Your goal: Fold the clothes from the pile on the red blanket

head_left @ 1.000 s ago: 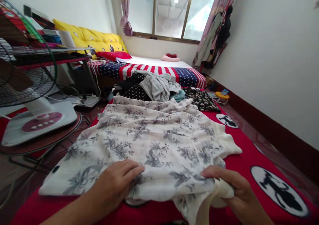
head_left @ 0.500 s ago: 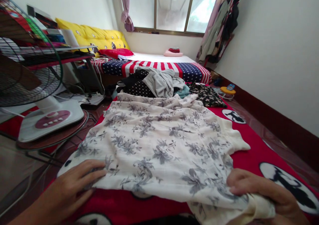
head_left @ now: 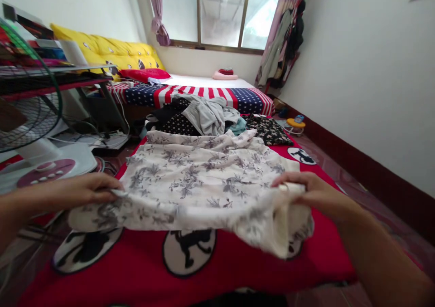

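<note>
A white blouse with a grey floral print (head_left: 190,175) is spread over a red blanket (head_left: 136,270) patterned with white ovals and black figures. My left hand (head_left: 91,190) pinches its near edge at the left. At the right, my right hand (head_left: 301,187) grips the same edge close to a cream band of the garment. Between both hands the near edge is lifted and folded back over the rest, and a loose part hangs below my right hand. The blouse's far end lies flat, close to the heaped clothes.
Behind the blouse lie a pile of grey and black clothes (head_left: 204,114) and a black floral garment (head_left: 268,129). A fan (head_left: 47,164) and a desk (head_left: 91,82) stand at left. Further back is a bed (head_left: 190,80); a yellow stool (head_left: 295,124) sits near the right wall.
My left hand, lying open on the fabric before, now pinches the edge. Both hands have raised the blouse's near edge and carried it away from me, uncovering more red blanket.
</note>
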A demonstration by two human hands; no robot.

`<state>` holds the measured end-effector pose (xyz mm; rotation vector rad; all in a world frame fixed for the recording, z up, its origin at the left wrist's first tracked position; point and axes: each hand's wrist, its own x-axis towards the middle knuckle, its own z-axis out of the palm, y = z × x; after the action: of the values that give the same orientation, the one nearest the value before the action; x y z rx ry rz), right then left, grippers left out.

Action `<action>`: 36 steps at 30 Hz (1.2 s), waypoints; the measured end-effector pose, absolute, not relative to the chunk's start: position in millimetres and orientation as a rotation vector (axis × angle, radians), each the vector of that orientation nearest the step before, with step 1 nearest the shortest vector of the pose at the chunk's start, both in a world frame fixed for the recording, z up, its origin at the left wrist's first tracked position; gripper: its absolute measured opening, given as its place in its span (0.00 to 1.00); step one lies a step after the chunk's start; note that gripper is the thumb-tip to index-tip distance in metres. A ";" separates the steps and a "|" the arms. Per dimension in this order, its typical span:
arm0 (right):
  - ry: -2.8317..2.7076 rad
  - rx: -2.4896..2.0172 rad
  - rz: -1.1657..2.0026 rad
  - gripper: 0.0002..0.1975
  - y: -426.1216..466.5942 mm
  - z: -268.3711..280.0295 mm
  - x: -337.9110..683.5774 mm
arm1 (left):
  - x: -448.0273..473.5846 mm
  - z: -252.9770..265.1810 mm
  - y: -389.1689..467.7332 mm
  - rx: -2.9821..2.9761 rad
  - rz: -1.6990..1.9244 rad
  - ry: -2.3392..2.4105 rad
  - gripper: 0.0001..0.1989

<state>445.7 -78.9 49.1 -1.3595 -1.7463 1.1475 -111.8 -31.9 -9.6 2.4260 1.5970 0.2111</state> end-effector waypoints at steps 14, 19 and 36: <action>-1.334 -1.658 0.469 0.19 -92.4 -53.7 493.9 | 110.7 -51.1 -49.3 2.617 0.765 1.204 0.14; -1.570 -1.633 0.400 0.13 -105.9 -55.4 497.6 | 154.9 -48.7 -55.8 2.647 0.814 0.954 0.13; -1.701 -1.666 -0.346 0.11 -88.9 -45.4 454.8 | 192.2 -89.2 -9.0 2.777 0.504 1.265 0.31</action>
<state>454.8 -88.9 -45.4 -1.6659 -1.7014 -0.3455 192.2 -9.0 -89.2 2.7768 1.2645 0.5044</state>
